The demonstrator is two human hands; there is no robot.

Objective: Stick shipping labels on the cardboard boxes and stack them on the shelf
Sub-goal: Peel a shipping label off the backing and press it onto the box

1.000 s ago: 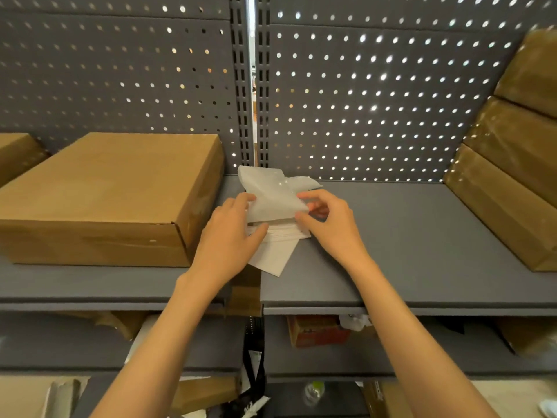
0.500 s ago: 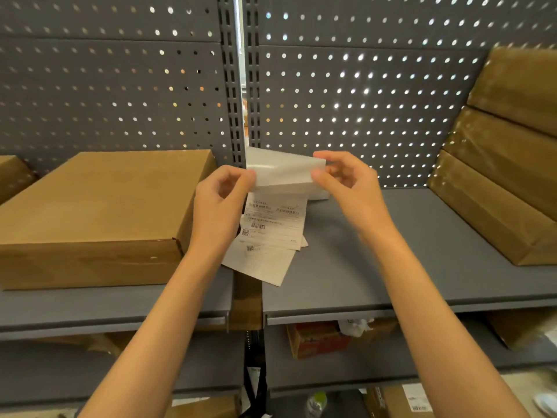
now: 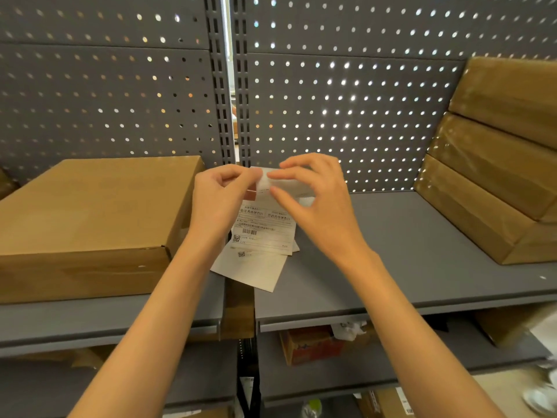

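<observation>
A white shipping label [image 3: 265, 183] is lifted above the grey shelf [image 3: 407, 254], pinched between both hands. My left hand [image 3: 221, 197] grips its left edge; my right hand [image 3: 313, 200] has thumb and forefinger at the same edge and covers most of it. Below them a small pile of printed labels [image 3: 265, 233] with barcodes lies on the shelf across the gap between the two shelf boards. A flat cardboard box [image 3: 90, 218] sits on the shelf just left of my left hand. Three wrapped cardboard boxes [image 3: 494, 164] are stacked at the right.
A grey pegboard wall [image 3: 346, 110] closes the back, with a slotted upright post [image 3: 229, 86] in the middle. Lower shelves hold a red-printed carton [image 3: 310, 345], crumpled paper and more boxes. Another box edge [image 3: 6, 185] shows at far left.
Both hands lifted one label off the pile and raised it. My right hand has moved left along the label to meet my left hand at its left edge.
</observation>
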